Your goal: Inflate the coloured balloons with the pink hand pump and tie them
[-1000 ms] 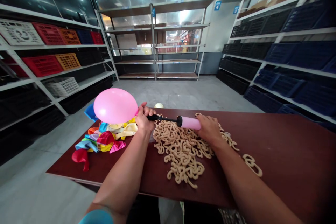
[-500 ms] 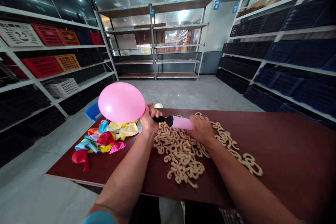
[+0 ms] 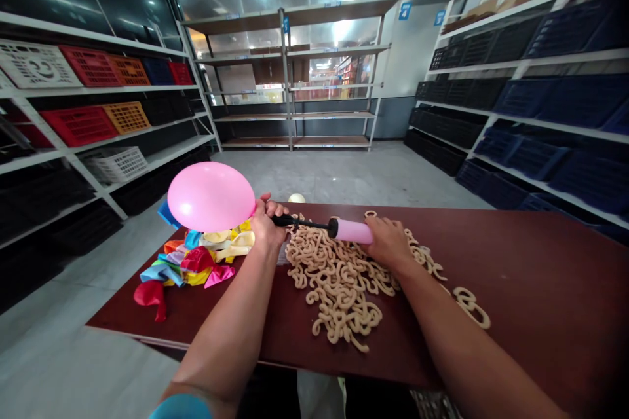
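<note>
A plump pink balloon (image 3: 211,198) hangs over the table's left part, its neck end at my left hand (image 3: 268,221). That hand is closed around the black end of a balloon pump (image 3: 350,231), and its fingers hide where balloon and pump meet. My right hand (image 3: 388,242) is wrapped round the pump's pink barrel at the other side. A length of black rod shows between my left hand and the barrel. Beneath the pump lies a heap of tan, curled, ring-like pieces (image 3: 339,275). Limp balloons (image 3: 196,258) of several colours are piled below the inflated one.
The dark red-brown table (image 3: 531,288) reaches far to the right. A loose tan curl (image 3: 472,308) lies apart from the heap. Behind the table's far edge show a pale round object (image 3: 296,198) and a blue chair (image 3: 170,213). Shelves with crates (image 3: 78,124) line both sides.
My hands have moved apart, and more black rod shows between them. The balloon has shifted left and slightly down with my left hand; my right hand has moved right with the barrel.
</note>
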`<state>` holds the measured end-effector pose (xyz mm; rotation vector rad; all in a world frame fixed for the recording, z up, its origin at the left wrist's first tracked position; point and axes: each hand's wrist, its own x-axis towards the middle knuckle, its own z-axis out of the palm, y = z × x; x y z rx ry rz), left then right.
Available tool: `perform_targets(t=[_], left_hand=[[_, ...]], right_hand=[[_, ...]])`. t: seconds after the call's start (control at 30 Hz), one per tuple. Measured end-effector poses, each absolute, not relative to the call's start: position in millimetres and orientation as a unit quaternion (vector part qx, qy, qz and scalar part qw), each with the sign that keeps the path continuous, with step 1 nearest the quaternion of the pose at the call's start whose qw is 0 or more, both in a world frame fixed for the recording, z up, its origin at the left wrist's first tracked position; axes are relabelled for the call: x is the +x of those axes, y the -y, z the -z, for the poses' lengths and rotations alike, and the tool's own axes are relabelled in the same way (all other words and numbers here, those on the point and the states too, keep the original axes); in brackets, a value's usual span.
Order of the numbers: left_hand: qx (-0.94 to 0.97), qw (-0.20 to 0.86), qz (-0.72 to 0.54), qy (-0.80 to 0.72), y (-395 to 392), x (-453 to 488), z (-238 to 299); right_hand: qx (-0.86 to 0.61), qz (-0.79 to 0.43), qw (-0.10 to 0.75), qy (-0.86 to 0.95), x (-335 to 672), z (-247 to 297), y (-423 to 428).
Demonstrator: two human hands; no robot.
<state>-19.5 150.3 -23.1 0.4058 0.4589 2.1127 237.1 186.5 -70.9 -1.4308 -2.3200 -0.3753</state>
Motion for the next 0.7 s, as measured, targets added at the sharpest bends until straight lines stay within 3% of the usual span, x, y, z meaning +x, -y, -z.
perform_targets(t=[0.3,0.7], left_hand=[[0.222,0.518,-0.809,-0.167,-151,9,35],[0.162,0.429,-0.863,-0.213,-148,-26,19]], right_hand=[[-0.456,0.136,0.223,0.851,214,68,-173],[-0.513,0.151,0.213,0.817,241,69,-190]])
